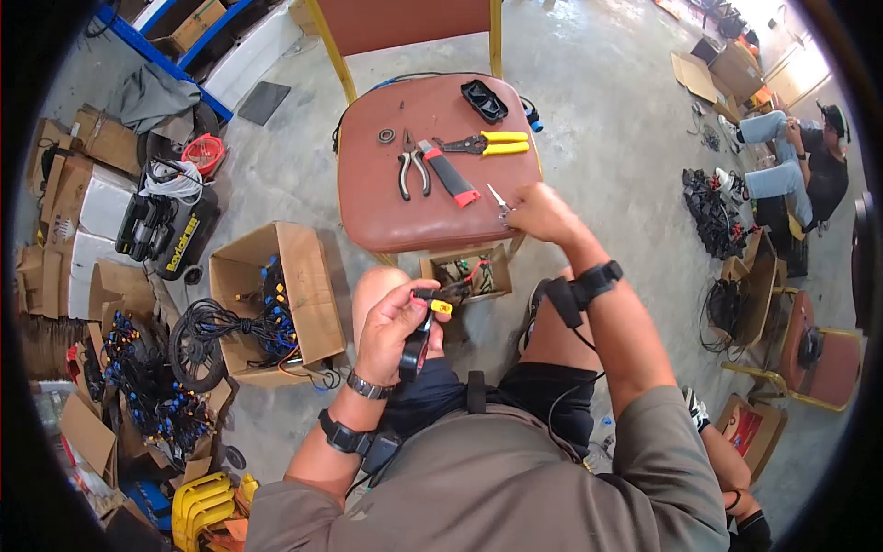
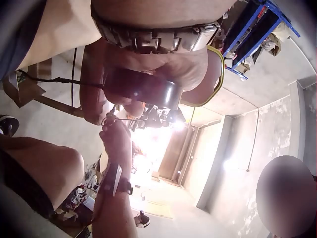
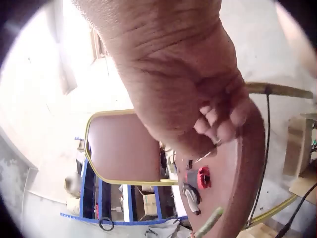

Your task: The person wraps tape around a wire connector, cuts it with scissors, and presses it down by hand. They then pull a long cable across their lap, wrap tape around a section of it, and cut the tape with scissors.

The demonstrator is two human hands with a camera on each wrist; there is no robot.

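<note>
My left hand [image 1: 391,327] grips a black roll [image 1: 416,354], seemingly tape, together with a yellow connector [image 1: 441,306] that pokes out past the thumb. In the left wrist view the dark curved roll [image 2: 143,89] lies across the palm. Over the front right edge of the chair seat [image 1: 395,221], my right hand [image 1: 547,216] pinches small silver scissors [image 1: 497,196], blades toward the tools. The right wrist view shows its curled fingers [image 3: 225,129] around them. On the seat lie pliers [image 1: 413,170], a red-and-black cutter [image 1: 448,175] and yellow-handled strippers [image 1: 501,143].
A black tray [image 1: 484,101] and a small ring [image 1: 385,135] are also on the seat. Below its front edge stands a small box of wires [image 1: 501,276]. A cardboard box [image 1: 317,304] with cables stands at the left; a seated person [image 1: 819,175] is at the far right.
</note>
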